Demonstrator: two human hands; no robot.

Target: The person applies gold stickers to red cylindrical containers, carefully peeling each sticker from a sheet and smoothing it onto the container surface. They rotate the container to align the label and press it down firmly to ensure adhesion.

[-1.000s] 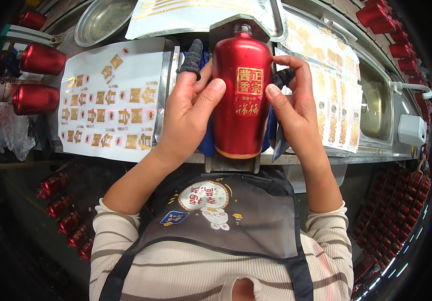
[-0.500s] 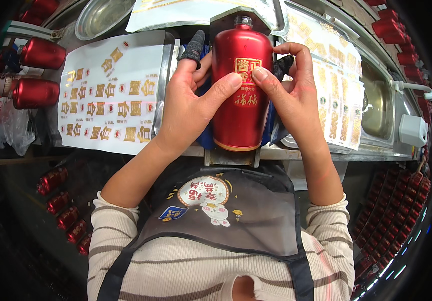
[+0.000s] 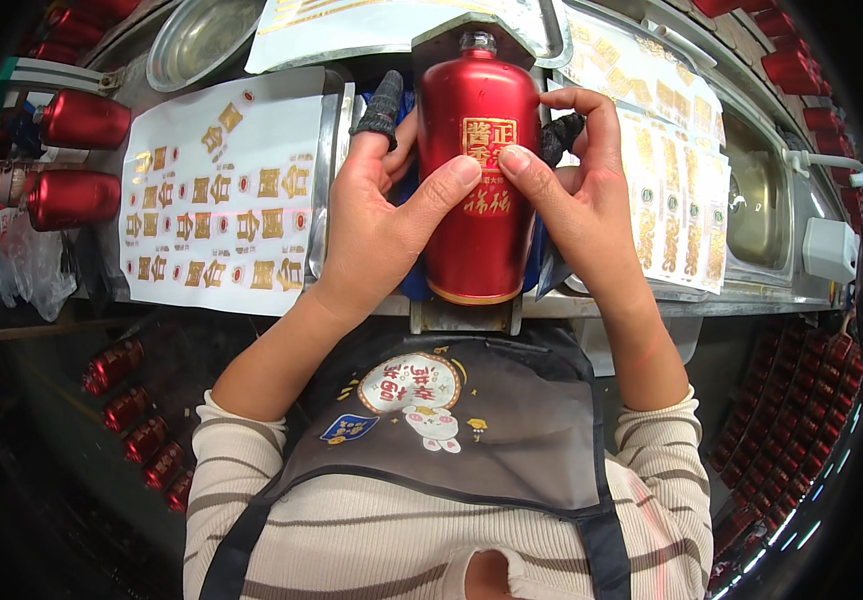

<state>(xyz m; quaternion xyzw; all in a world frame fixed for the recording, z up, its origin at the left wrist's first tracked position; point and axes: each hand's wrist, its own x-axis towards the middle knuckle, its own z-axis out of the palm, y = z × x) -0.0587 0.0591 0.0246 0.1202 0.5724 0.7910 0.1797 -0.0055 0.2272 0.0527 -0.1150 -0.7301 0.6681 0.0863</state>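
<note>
Metal counter (image 3: 786, 302) with sink (image 3: 754, 238) and white pipe (image 3: 823, 160) at right, dark space (image 3: 61, 420) below

Access from below: gap between the forearms (image 3: 296, 335), over the apron (image 3: 511, 400), to base of the red bottle (image 3: 481, 250). Left hand (image 3: 376, 205) and right hand (image 3: 581, 195) block its flanks; metal plate (image 3: 435, 50) at its neck. Leftward: room above flat decal sheet (image 3: 286, 118) up to two side bottles (image 3: 86, 121).
</note>
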